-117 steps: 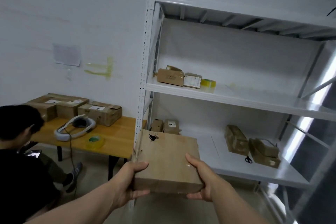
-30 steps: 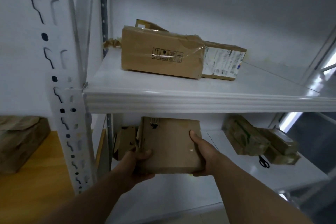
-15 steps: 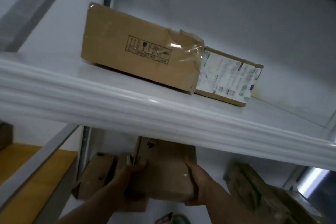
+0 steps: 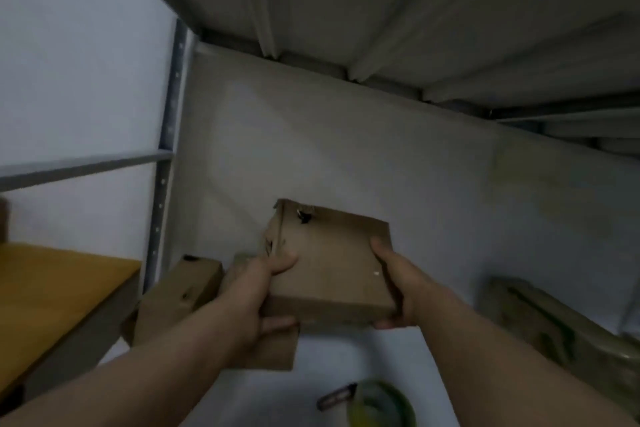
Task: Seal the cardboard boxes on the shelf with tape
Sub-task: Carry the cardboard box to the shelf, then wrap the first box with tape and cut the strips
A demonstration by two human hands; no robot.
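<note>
nearest the camera, at the bottom edge, a yellow-green tape roll [image 4: 380,406] lies on the white shelf board [image 4: 311,381], with a small dark tool [image 4: 335,398] just beside it on the left; the blur hides what the tool is.

above these, both forearms reach in. the left hand [image 4: 254,291] grips the near-left corner of a flat cardboard box [image 4: 332,263], thumb pressed on the top face and fingers curled underneath. the right hand [image 4: 403,288] clamps the near-right corner the same way, thumb laid along the right edge and fingers wrapped below. the box sits between the two hands inside the lower shelf bay, raised over the board and tilted a little, top face towards the camera, with a small dark mark near its far-left corner.

under the left wrist a second box [image 4: 277,352] rests on the board; i cannot tell whether the held box touches it. a third box [image 4: 180,298] stands just to the left, against the perforated upright [image 4: 169,149]. well off to the right lies a long, blurred parcel [image 4: 554,326] with a glossy greenish surface.

outside the upright on the left is a wooden table [image 4: 52,288]. behind everything is the pale back wall [image 4: 346,149], and overhead the ribbed underside of the upper shelf [image 4: 381,10] closes the bay.
</note>
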